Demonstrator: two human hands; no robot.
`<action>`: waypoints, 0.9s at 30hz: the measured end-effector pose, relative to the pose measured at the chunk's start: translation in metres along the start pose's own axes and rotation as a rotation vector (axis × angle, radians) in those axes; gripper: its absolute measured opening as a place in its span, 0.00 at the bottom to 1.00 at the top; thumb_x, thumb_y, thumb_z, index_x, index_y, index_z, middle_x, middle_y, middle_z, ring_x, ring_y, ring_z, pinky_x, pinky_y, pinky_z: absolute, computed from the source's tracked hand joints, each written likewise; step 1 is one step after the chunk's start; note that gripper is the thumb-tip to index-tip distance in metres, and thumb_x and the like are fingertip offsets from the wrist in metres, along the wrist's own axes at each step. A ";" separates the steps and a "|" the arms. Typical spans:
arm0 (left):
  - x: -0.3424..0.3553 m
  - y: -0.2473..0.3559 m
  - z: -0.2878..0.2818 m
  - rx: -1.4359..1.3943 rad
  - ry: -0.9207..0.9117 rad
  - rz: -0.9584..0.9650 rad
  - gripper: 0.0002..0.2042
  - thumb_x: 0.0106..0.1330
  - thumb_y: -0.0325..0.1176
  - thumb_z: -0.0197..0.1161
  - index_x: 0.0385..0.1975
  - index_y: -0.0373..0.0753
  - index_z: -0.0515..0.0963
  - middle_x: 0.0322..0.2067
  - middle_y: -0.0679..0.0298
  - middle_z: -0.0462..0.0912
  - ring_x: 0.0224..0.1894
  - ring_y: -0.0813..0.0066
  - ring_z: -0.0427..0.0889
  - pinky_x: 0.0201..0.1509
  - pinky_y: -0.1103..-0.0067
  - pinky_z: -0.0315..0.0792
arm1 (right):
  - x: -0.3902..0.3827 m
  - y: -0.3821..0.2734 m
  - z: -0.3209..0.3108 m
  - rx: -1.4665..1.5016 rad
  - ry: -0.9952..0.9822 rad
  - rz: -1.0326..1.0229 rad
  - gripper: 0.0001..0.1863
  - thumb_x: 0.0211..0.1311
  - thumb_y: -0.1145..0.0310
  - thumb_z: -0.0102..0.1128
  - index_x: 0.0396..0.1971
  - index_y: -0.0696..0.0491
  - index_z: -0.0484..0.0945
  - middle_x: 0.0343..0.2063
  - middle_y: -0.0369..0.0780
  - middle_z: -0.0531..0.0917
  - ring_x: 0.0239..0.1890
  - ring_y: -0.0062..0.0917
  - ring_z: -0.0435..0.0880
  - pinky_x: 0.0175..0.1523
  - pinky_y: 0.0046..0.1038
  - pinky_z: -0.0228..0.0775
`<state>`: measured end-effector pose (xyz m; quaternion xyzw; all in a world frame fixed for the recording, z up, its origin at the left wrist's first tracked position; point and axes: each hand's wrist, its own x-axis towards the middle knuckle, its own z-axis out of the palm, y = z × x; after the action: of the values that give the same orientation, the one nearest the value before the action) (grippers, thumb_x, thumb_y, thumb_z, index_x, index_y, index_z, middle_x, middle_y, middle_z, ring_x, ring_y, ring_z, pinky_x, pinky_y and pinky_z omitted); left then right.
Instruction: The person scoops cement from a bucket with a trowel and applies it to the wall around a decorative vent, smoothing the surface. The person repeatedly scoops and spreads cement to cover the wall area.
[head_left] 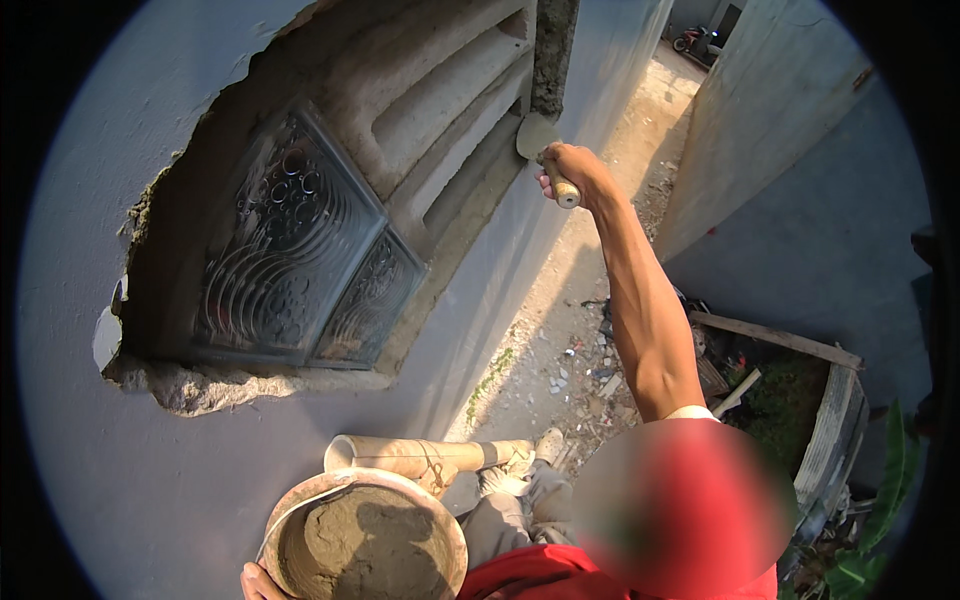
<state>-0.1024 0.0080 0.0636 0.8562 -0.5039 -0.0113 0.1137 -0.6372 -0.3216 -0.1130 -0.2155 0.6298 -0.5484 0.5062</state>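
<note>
My right hand (575,172) is stretched far forward, its fingers wrapped round the wooden handle of a trowel (537,137). The blade is against or close to the wall opening's edge, at the foot of a rough mortar strip (553,60); contact cannot be made out. My left hand (262,582) shows only in part at the lower left, gripping the side of a bucket (452,520). Grey wet mortar (365,545) lies inside it, partly in shadow. In the opening sit patterned glass blocks (290,240) beside a slotted concrete vent block (445,100).
The painted wall (80,250) has a jagged broken edge around the opening. Below the bucket runs a thick bamboo pole (400,456), near my feet. A rubble-strewn alley (570,350) lies far below, with wooden boards (780,338) and a plant (895,480) to the right.
</note>
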 end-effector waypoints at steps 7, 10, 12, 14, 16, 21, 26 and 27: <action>0.008 -0.025 0.004 -0.065 -0.032 0.101 0.19 0.80 0.36 0.49 0.50 0.23 0.79 0.51 0.33 0.81 0.53 0.36 0.79 0.60 0.56 0.71 | -0.016 0.014 0.023 -0.035 -0.035 0.151 0.15 0.72 0.70 0.52 0.52 0.63 0.67 0.30 0.46 0.82 0.21 0.25 0.83 0.21 0.30 0.82; 0.015 -0.048 0.011 -0.050 -0.038 0.186 0.16 0.79 0.33 0.48 0.48 0.25 0.79 0.48 0.33 0.81 0.51 0.36 0.78 0.58 0.56 0.71 | -0.037 0.024 0.029 -0.099 -0.052 0.147 0.16 0.73 0.68 0.52 0.53 0.64 0.69 0.30 0.46 0.83 0.21 0.24 0.82 0.22 0.30 0.82; 0.020 -0.060 0.018 0.045 -0.013 0.279 0.15 0.78 0.32 0.49 0.47 0.26 0.79 0.47 0.33 0.81 0.50 0.36 0.78 0.57 0.56 0.71 | -0.055 0.030 0.033 -0.126 -0.041 0.166 0.17 0.73 0.66 0.53 0.52 0.63 0.72 0.30 0.46 0.83 0.20 0.25 0.82 0.21 0.30 0.81; 0.025 -0.068 0.026 0.035 0.108 0.363 0.14 0.77 0.31 0.49 0.46 0.26 0.78 0.45 0.33 0.81 0.49 0.36 0.78 0.56 0.56 0.71 | -0.076 0.036 0.028 -0.160 -0.100 0.133 0.18 0.73 0.67 0.53 0.51 0.67 0.72 0.30 0.48 0.83 0.21 0.28 0.83 0.21 0.32 0.80; 0.026 -0.071 0.028 0.032 0.110 0.369 0.14 0.77 0.31 0.49 0.46 0.26 0.78 0.44 0.34 0.81 0.48 0.36 0.78 0.56 0.56 0.71 | -0.088 0.041 0.019 -0.179 -0.147 0.112 0.19 0.72 0.66 0.53 0.50 0.69 0.72 0.30 0.47 0.83 0.21 0.28 0.83 0.22 0.33 0.80; 0.020 -0.061 0.018 -0.020 -0.029 0.181 0.15 0.78 0.31 0.49 0.47 0.25 0.78 0.45 0.35 0.82 0.48 0.36 0.78 0.55 0.57 0.72 | -0.043 0.024 0.012 -0.078 0.057 -0.002 0.20 0.69 0.65 0.52 0.48 0.68 0.73 0.30 0.47 0.82 0.21 0.29 0.82 0.24 0.34 0.82; 0.014 -0.046 0.016 -0.007 0.056 0.249 0.15 0.79 0.31 0.50 0.48 0.24 0.78 0.47 0.35 0.82 0.50 0.37 0.79 0.57 0.58 0.72 | 0.009 0.007 0.011 -0.092 0.076 0.032 0.16 0.72 0.67 0.52 0.49 0.65 0.72 0.28 0.45 0.81 0.21 0.26 0.82 0.21 0.31 0.80; 0.014 -0.044 0.017 0.006 0.071 0.261 0.15 0.79 0.31 0.50 0.48 0.24 0.78 0.47 0.35 0.82 0.50 0.37 0.79 0.58 0.58 0.72 | 0.012 0.006 0.012 -0.103 0.049 0.036 0.16 0.72 0.67 0.52 0.49 0.65 0.72 0.28 0.45 0.81 0.20 0.26 0.82 0.21 0.31 0.80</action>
<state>-0.0600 0.0134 0.0395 0.7837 -0.6065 0.0352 0.1294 -0.6298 -0.3353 -0.1218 -0.2165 0.6730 -0.5112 0.4887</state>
